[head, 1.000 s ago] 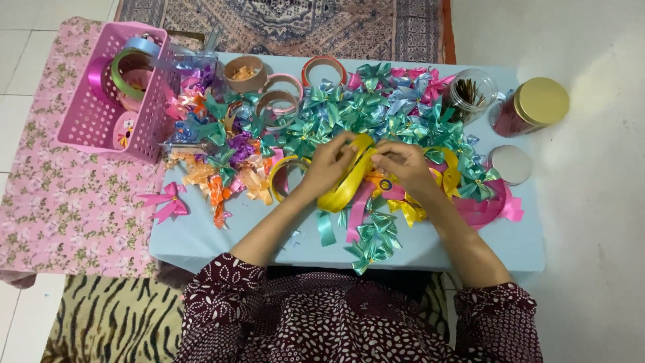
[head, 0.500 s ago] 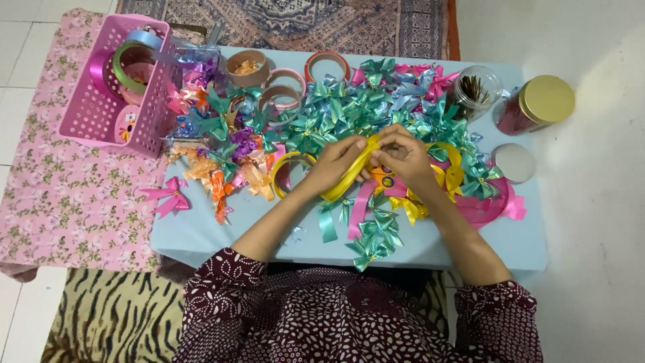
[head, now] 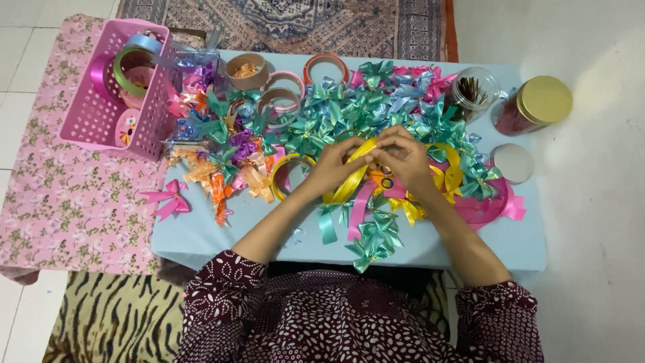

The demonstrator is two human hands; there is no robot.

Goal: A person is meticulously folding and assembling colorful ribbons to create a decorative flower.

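My left hand (head: 334, 166) and my right hand (head: 403, 160) meet over the middle of a low light-blue table (head: 201, 232). Both pinch a strip of shiny yellow ribbon (head: 347, 183) that runs from my fingertips down and to the left. Under my hands lie more yellow ribbon loops (head: 449, 176), pink strips (head: 359, 215) and a small teal bow cluster (head: 373, 238). A thick heap of teal and light-blue ribbon bows (head: 349, 111) lies just beyond my fingers.
A pink plastic basket (head: 101, 121) with ribbon rolls stands at the left on a pink flowered cloth (head: 54, 202). Orange and purple bows (head: 222, 168), tape-like ribbon spools (head: 282, 87), a clear jar (head: 474, 91), a gold-lidded jar (head: 537, 104) and a round lid (head: 512, 163) crowd the table.
My hands have drawn closer together and shifted slightly away from me. The yellow ribbon now hangs as a straighter strip below my fingers.
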